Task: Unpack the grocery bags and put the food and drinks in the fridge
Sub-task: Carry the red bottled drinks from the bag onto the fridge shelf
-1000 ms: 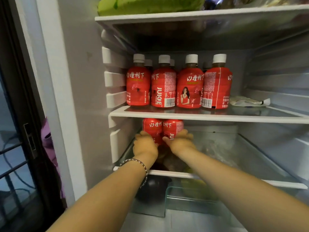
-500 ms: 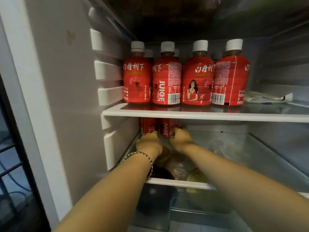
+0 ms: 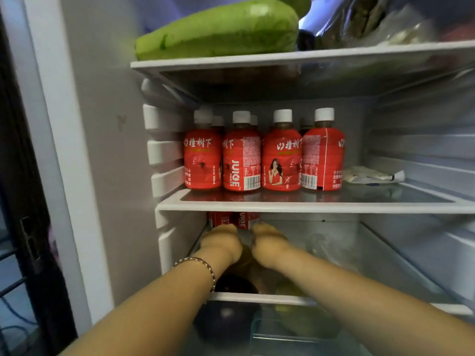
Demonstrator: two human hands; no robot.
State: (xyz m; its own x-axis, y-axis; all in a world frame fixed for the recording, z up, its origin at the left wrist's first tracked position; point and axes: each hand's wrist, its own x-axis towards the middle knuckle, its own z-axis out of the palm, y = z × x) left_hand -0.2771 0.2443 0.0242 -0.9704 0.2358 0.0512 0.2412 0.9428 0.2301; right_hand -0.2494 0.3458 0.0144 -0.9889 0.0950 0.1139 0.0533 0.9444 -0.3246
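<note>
Red juice bottles fill the fridge; four of them (image 3: 262, 160) stand in a row at the front of the middle shelf (image 3: 308, 206), with white caps on top, and a few more caps peek out behind them; the row sits toward the left side of the shelf, and a flat crinkly packet (image 3: 372, 175) lies alone on the right. Two more red bottles (image 3: 232, 220) stand on the lower shelf (image 3: 257, 297), far back on the left; only a strip of their labels shows under the edge of the middle shelf. Both arms reach in under that shelf; the left hand (image 3: 220, 242) is curled by the left bottle and the right hand (image 3: 267, 241) is curled by the right one; the fingers are hidden behind the backs of the hands, so I cannot tell if they squeeze the bottles or just touch them. A thin bracelet (image 3: 198, 263) goes around the left wrist. Up on the top shelf (image 3: 282, 57) lies a big green gourd (image 3: 218, 29), with shiny plastic bags (image 3: 372, 19) just beside it on the right. Below the hands, dark round things show through the glass, too dim to name.
</note>
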